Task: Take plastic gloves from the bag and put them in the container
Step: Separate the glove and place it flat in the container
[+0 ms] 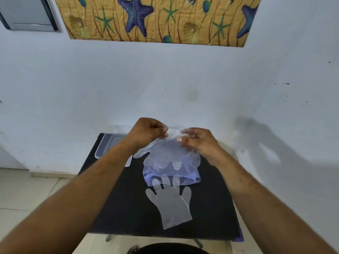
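Both hands hold a clear plastic glove (165, 153) up over the black table (124, 204). My left hand (148, 130) pinches its cuff on the left and my right hand (197, 139) pinches it on the right, so its fingers hang down. Under it lies a crumpled bluish plastic bag (172, 177) of gloves. A second clear glove (171, 204) lies flat on the table nearer to me, fingers pointing away. The clear plastic container (110, 143) stands at the table's far left corner, partly hidden by my left forearm.
The small table stands against a white wall. A starfish picture (157, 19) hangs high on that wall. Tiled floor (27, 191) shows to the left, and a dark round shape (168, 249) sits at the bottom edge.
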